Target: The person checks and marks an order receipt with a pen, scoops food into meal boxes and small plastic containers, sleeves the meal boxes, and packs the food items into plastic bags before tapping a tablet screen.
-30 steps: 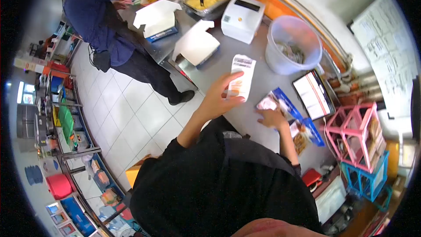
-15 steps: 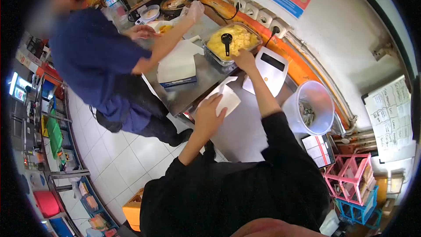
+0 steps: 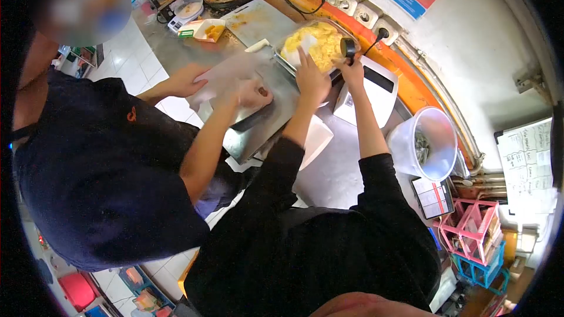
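Black scoop (image 3: 348,47) in right fingers (image 3: 355,68) (both arms (image 3: 368,122) forward)

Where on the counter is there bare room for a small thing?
Bare metal counter shows between the white carton and clear bucket, below the white device; the right forearm crosses over it. Crowded: around the yellow food, where left hand, right hand and black scoop gather.

From our head we look widely forward and down, close above our bare left hand (image 3: 313,84), bare right hand (image 3: 353,74) and grey metal counter (image 3: 338,167).
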Tool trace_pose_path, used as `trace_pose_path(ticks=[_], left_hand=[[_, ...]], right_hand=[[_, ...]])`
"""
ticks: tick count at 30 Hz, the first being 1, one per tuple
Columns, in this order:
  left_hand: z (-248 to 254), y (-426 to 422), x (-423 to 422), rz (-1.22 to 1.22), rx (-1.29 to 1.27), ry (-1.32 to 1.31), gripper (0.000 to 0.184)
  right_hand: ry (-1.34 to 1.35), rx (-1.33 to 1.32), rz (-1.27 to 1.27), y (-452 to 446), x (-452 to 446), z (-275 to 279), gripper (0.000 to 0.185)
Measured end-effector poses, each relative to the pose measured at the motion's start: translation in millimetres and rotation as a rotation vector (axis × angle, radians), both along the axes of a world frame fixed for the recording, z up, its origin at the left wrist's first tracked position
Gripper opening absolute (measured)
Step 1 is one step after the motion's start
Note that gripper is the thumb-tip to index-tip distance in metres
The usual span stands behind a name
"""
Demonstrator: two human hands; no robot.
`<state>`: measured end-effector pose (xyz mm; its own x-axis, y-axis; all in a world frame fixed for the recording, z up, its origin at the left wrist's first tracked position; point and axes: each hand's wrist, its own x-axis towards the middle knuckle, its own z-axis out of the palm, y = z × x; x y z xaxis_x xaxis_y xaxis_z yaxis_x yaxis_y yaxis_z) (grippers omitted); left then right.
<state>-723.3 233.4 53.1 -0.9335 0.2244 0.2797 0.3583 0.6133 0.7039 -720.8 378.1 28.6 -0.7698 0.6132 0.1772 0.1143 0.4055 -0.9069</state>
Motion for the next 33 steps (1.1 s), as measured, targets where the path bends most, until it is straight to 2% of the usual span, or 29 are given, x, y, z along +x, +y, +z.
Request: trace_pose_path(ticks=[3,5,8,11,14,16,17,18,19,21,22,25,26,29,33], left_hand=[[-9.9,10.1,-55.9,0.039,-0.279,-0.119,0.1],[-34.6,11.5,-90.5,0.0,-0.456,-0.16,0.108],[-63.8,13.9,-115.1,-0.083,-0.602,-0.189,0.113],[-74.4,18.2,-125.9,-0.109,-0.647,-0.236,0.108],[-59.2,23.8,-128.6,-0.085,-0.78,-0.355,0.097],[-40.9,17.4,-120.0,-0.132,-0.789,-0.374,0.096],[-39.0,15.7,-121.4,-0.148,-0.791,-0.377,0.096],[-53.7,17.0,-119.4,0.025,-0.76,-0.111,0.071],[-64.0,15.7,-128.0,-0.07,-0.792,-0.153,0.073],[-40.7,7.2,-129.0,-0.273,-0.843,-0.234,0.078],[-44.7,5.2,-127.1,-0.221,-0.856,-0.112,0.07],[-55.6,3.4,-140.4,-0.196,-0.926,-0.016,0.07],[-52.8,-2.5,-142.5,-0.256,-0.903,-0.056,0.068],[-54.9,-9.1,-150.1,-0.307,-0.949,0.043,0.068],[-47.8,-14.4,-151.1,-0.31,-0.899,0.035,0.07]], right_hand=[[-0.206,0.103,0.119,9.6,0.7,-19.7,0.042],[-0.159,0.052,0.179,-0.7,-7.0,-27.1,0.041],[0.059,0.137,0.225,-15.2,-21.0,-47.2,0.034],[-0.119,0.196,0.22,-20.9,-17.5,-49.6,0.029],[-0.044,0.163,0.24,-23.0,-17.3,-55.8,0.027],[-0.06,0.158,0.255,-28.0,-16.7,-53.2,0.027],[-0.02,0.194,0.265,-31.2,-15.8,-49.0,0.02],[-0.013,0.178,0.282,-31.8,-14.4,-43.8,0.019],[-0.011,0.163,0.295,-33.1,-11.4,-39.7,0.018],[-0.078,0.188,0.305,-34.2,-11.0,-37.7,0.018],[-0.113,0.202,0.305,-33.3,-9.5,-38.0,0.018],[-0.034,0.277,0.352,-30.0,-13.6,-47.8,0.018],[0.003,0.24,0.386,-30.9,-12.9,-46.8,0.018],[-0.044,0.32,0.426,-31.2,-17.7,-50.6,0.021],[-0.013,0.191,0.439,-28.6,-17.3,-51.2,0.021]])
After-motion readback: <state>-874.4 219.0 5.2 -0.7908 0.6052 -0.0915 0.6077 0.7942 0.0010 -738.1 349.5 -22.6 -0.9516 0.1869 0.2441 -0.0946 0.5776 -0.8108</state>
